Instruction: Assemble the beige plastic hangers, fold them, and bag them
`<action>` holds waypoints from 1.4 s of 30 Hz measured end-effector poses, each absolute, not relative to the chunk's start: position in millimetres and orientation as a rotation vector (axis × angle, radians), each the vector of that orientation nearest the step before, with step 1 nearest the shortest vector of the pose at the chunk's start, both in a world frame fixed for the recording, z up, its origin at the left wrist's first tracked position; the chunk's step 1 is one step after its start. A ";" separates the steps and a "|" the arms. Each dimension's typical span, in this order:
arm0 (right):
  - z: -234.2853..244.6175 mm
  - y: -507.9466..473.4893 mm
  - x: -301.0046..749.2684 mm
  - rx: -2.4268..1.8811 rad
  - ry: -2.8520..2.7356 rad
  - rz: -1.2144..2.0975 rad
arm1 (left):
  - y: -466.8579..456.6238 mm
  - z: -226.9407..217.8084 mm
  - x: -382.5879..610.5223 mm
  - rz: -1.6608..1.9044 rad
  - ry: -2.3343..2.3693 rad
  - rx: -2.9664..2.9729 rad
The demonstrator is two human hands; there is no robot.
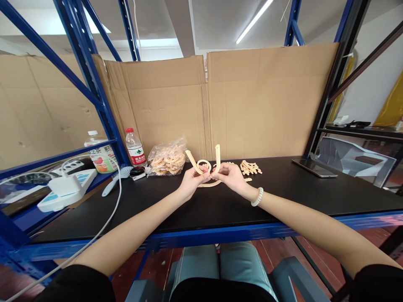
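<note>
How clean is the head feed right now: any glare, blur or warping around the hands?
Head view: wide-angle warp bows the blue rack uprights at the edges; the ceiling strip light is blown out; the black tabletop shows no harsh glare; the left hand, right hand and beige strips sit centred, sharp but small.

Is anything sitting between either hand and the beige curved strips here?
Nothing visible does. The left hand and right hand both grip the beige curved strips above the black table; the bag of pieces and loose pile lie behind, apart.
</note>
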State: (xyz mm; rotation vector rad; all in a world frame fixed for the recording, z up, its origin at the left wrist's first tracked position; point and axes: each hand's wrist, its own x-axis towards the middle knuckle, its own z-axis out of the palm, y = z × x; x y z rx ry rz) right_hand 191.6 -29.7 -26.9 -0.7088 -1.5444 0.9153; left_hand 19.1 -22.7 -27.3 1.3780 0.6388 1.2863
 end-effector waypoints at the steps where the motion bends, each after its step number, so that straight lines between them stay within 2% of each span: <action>1: -27.2 -29.6 191.4 -0.713 -1.542 0.922 | -22.4 -27.4 19.3 1.283 0.638 1.387; 13: 5.0 -10.7 250.4 -0.778 -1.654 1.152 | -14.5 -17.3 11.2 1.319 0.775 1.303; 19: 12.3 -1.0 280.0 -0.931 -2.157 0.759 | -6.7 -11.5 3.6 1.394 0.801 1.135; 23: 14.0 1.9 285.1 -1.037 -2.282 0.555 | 4.6 -5.5 -10.8 1.424 0.860 1.105; 31: 25.6 1.9 311.9 -1.192 -2.268 0.482 | 17.9 -0.9 -29.7 1.165 0.852 1.437; 36: 25.7 3.8 322.2 -1.275 -2.397 0.587 | 13.4 -3.1 -28.2 0.926 0.950 2.085; 42: 15.6 11.4 320.6 -1.452 -2.562 0.667 | 8.8 -4.2 -24.7 0.702 0.788 2.583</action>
